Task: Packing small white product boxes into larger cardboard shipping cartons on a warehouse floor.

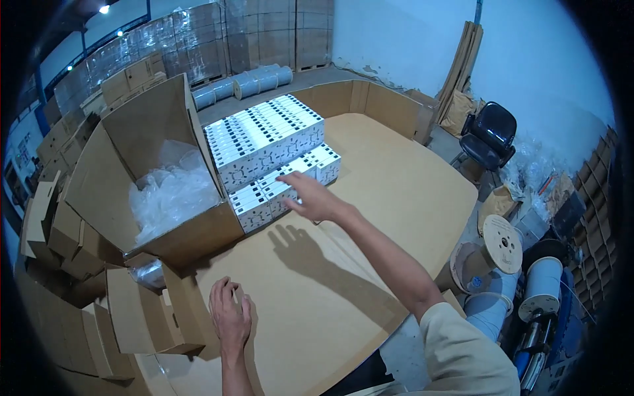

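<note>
Small white printed boxes (264,135) are stacked in neat rows on the cardboard-covered table, with a lower step of boxes (251,206) in front. My right hand (313,197) is stretched over the front of that lower step, its fingers apart and nothing visible in them. I cannot tell whether the fingertips touch a box. Nearer to me, my left hand (230,313) hangs low over the table, loosely bent, thumb apart from the fingers, and holds nothing that I can see. Beside it on the left is a small open cardboard box (142,330).
Left of the stack stands a large open carton (181,231) holding clear plastic bags (173,191). A cardboard wall (389,109) borders the table's far end. To the right are a black chair (490,135), a cable spool (502,244) and wrapped rolls (543,287).
</note>
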A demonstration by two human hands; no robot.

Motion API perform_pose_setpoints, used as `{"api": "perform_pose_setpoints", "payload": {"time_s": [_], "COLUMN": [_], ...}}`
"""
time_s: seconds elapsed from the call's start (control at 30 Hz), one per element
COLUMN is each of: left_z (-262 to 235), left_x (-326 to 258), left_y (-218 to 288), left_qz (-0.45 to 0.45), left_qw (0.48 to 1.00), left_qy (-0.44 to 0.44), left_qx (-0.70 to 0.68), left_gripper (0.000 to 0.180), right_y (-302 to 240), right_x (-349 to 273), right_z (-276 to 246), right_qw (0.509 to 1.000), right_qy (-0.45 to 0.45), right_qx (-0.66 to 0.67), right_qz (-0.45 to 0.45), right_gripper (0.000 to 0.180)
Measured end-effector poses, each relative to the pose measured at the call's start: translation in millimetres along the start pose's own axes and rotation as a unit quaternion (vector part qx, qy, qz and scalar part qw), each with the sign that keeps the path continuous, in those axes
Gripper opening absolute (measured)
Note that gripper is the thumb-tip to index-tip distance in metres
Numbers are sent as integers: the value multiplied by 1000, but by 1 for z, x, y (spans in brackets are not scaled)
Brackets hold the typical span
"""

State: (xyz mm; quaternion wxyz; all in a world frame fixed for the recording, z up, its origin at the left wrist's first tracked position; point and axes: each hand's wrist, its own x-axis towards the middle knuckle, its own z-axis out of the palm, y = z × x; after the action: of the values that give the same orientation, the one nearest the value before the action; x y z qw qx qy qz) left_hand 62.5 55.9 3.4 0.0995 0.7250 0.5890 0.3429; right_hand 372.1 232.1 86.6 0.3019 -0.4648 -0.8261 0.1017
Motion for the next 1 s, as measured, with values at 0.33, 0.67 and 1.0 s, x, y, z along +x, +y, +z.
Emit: {"api": "perform_pose_setpoints", "payload": {"time_s": [0.33,0.67,1.0], "left_z": [10,9,10], "left_x": [21,22,20], "left_y": [-10,-10,-12], "left_qz": [3,4,6], "left_qw": [1000,1000,1000], "left_qy": [-7,-8,-3], "left_qx": [-2,-5,-3], "left_gripper": [33,32,30], "right_y": [-16,-35,-38], "right_x": [15,-1,-26], "right_z": [33,73,89], "right_qw": [998,982,982], "right_qy": [-23,-26,100], "right_qx": [-61,-183,-151], "right_qz": [14,-27,-60], "right_gripper": [60,58,53]}}
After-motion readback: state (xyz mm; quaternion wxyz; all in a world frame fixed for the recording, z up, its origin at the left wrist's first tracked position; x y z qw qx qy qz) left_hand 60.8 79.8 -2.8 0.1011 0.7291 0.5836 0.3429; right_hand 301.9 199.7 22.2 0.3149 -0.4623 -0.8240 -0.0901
